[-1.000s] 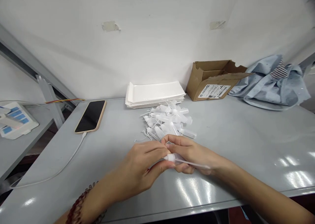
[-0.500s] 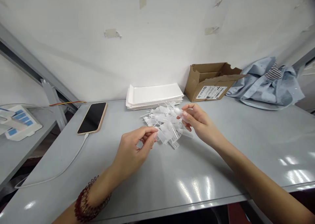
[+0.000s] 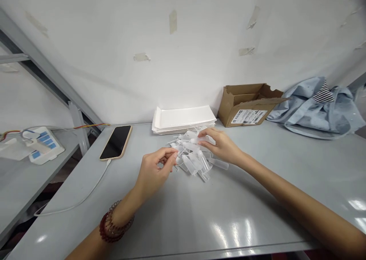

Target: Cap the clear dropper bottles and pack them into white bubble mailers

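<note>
A loose pile of translucent plastic tubes (image 3: 196, 161) with thin white strands lies on the grey table. My right hand (image 3: 219, 145) reaches over the back of the pile, with thumb and fingers closed around one translucent tube (image 3: 195, 141). At the pile's left edge is my left hand (image 3: 160, 162), its thumb and fingertips pinched together. Whatever is between those fingertips is too small to make out. Dark red and brownish bead bracelets circle my left wrist.
Behind the pile lies a stack of white trays (image 3: 184, 117). An open cardboard box (image 3: 248, 107) and a light blue cloth bag (image 3: 309, 111) stand at the back right. At left lie a phone (image 3: 116, 142) on a white cable and a power strip (image 3: 45, 145) on a side surface.
My right hand has moved left over the pile and closed around a tube there. My left hand stays pinched at the pile's left edge. The camera view has shifted slightly.
</note>
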### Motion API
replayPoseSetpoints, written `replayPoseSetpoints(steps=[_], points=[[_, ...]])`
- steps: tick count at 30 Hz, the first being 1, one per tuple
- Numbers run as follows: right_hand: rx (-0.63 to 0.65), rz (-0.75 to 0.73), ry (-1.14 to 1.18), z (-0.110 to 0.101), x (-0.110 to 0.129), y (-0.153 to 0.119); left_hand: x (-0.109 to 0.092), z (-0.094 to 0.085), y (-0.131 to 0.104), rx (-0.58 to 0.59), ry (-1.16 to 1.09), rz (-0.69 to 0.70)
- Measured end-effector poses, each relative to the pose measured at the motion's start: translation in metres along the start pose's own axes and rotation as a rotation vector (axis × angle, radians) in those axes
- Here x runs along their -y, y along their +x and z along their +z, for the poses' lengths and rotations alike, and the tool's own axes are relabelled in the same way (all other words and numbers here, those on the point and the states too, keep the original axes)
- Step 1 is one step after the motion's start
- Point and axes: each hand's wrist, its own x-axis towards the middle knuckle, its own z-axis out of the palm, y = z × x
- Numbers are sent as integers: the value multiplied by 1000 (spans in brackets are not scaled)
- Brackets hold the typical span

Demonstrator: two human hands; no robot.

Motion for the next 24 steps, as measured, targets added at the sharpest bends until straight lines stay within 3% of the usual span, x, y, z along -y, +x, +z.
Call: replayPoseSetpoints(steps=[7,13,16,18,21,24], points=[[-15,-7,3,-3,-1,-8,5,2,0,-30,96,86],[-139,34,15,-1,3,-24,11,5,-1,-88,242,247],[-224,115,174,-1,9,-35,10,5,0,-127,276,270],[-173,166,409,-3,15,-42,4,5,1,-130,256,257],[17,184,757,-6,27,-50,-12,7,2,11,123,151],[94,184,858,-6,38,-56,-27,13,4,264,-103,15]])
